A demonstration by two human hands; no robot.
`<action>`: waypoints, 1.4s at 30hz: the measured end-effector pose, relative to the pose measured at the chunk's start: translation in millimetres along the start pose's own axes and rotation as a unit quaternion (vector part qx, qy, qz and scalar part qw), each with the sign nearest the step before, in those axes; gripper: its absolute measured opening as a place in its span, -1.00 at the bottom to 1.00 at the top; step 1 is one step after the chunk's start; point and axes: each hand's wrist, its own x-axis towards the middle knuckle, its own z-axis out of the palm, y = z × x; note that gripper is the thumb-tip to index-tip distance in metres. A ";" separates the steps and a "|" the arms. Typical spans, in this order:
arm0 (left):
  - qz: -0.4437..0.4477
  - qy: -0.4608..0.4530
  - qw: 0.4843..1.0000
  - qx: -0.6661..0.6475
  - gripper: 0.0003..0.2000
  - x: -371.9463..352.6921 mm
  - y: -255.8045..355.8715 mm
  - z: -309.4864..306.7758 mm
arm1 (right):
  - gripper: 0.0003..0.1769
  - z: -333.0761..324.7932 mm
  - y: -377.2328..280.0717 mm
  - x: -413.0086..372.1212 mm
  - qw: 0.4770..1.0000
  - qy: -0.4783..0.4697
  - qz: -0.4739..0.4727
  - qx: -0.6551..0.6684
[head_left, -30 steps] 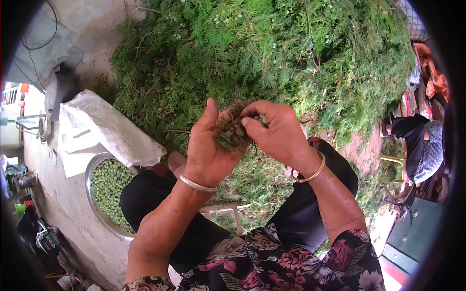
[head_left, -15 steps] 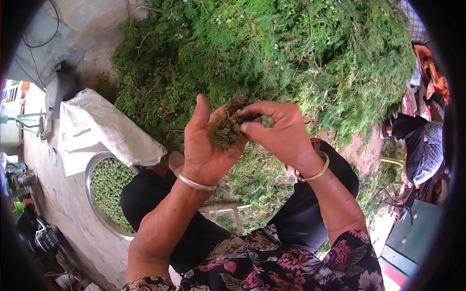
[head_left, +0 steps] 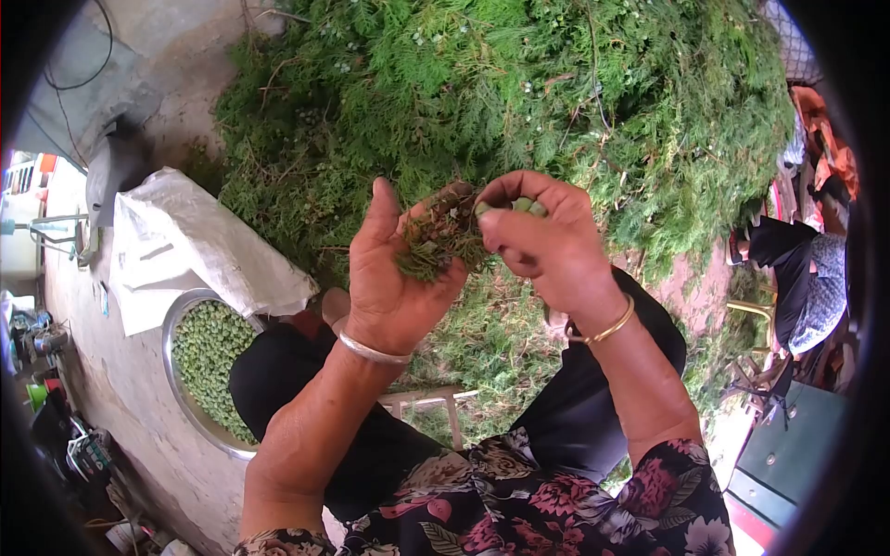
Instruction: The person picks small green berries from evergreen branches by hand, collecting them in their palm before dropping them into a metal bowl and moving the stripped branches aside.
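Observation:
On the palm and fingers of my left hand (head_left: 382,278) lies a small conifer sprig (head_left: 436,243), green and brown with thin twigs. The left fingers curl round it from below while the thumb points up. Just to the right, my right hand (head_left: 547,232) is closed, thumb against fingers, with a few pale green cones (head_left: 527,206) showing between the fingers. Beyond both hands rises a large heap of green conifer branches (head_left: 482,102). Low on the left, a round metal basin (head_left: 173,357) holds many green cones (head_left: 215,363).
A white sack (head_left: 199,246) lies by the basin, partly over its rim. Loose greenery and a wooden frame (head_left: 454,422) are between my knees. To the right sits another person (head_left: 816,287), near a dark green panel (head_left: 797,449). Tools (head_left: 79,445) lie at far left.
My right hand has moved slightly right and up, away from the sprig, and more cones show in its fingers. The left hand has hardly moved.

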 end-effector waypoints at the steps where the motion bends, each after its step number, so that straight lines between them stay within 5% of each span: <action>1: 0.000 0.000 1.000 0.000 -0.32 -0.4 -0.4 1.0 | -0.84 -8.0 0.6 2.3 0.986 -0.032 0.067 0.150; 2: 0.002 0.015 1.000 0.008 -0.32 -1.1 -1.1 4.8 | -0.81 -12.0 1.0 3.5 0.944 -0.062 0.132 0.295; 5: -0.008 0.010 1.000 0.004 -0.33 -1.2 -0.5 3.9 | -0.78 -6.2 -3.3 2.1 0.969 -0.029 0.119 0.216; 12: 0.001 -0.020 0.999 -0.037 -0.32 0.7 -3.6 3.8 | -0.81 -8.4 -3.8 0.7 0.949 -0.075 0.126 0.280; 14: 0.002 -0.030 0.999 -0.028 -0.31 2.3 -4.8 0.9 | -0.88 2.1 0.5 -4.6 0.997 -0.045 0.051 0.047; 15: 0.003 -0.040 0.999 -0.020 -0.30 3.3 -6.0 0.3 | -0.90 6.0 7.6 -3.4 0.997 -0.044 -0.062 -0.031; 16: 0.003 -0.040 0.999 -0.019 -0.30 2.9 -8.3 4.3 | -0.90 10.3 15.4 -2.6 0.997 -0.043 -0.062 -0.031; 18: 0.016 0.043 0.998 0.036 -0.28 0.8 -13.9 15.2 | -0.84 16.9 26.8 -3.7 0.965 -0.018 -0.209 -0.157; 19: 0.015 0.043 0.998 0.035 -0.28 1.4 -15.6 14.4 | -0.80 16.2 22.3 -7.0 0.970 -0.045 -0.143 -0.192; 25: 0.026 0.042 0.997 0.066 -0.26 2.8 -16.8 9.3 | -0.87 17.3 21.3 -8.9 0.963 -0.043 -0.134 -0.231; 28: 0.020 0.073 0.996 0.054 -0.37 1.2 -10.7 7.1 | -0.88 13.9 7.6 -5.5 0.996 -0.024 -0.035 -0.078; 32: 0.036 0.088 0.985 0.141 -0.58 -1.3 -11.2 14.0 | -0.88 7.1 15.1 0.7 0.994 0.019 -0.077 -0.078; 42: 0.042 0.173 0.924 0.338 -0.87 -2.2 -13.0 7.4 | -0.89 5.4 24.4 -2.3 0.946 0.000 -0.173 -0.275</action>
